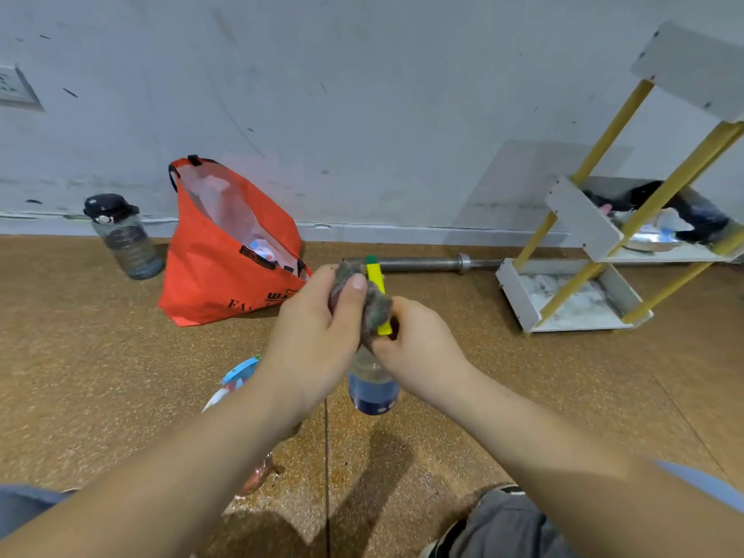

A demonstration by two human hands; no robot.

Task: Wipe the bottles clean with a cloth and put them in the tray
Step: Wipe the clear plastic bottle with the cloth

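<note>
Left hand squeezes the grey cloth round the top of the bottle, held above the floor; right hand grips its neck. Wiping looks under way. Next it must travel to the white tray, well apart. Red bag holds small packets.

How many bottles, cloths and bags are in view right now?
Bottles: 2, the blue-labelled bottle and the dark-capped bottle by the wall
Cloths: 1, the grey cloth
Bags: 1, the orange bag
Total: 4; part-hidden items under the left forearm not counted.
</note>
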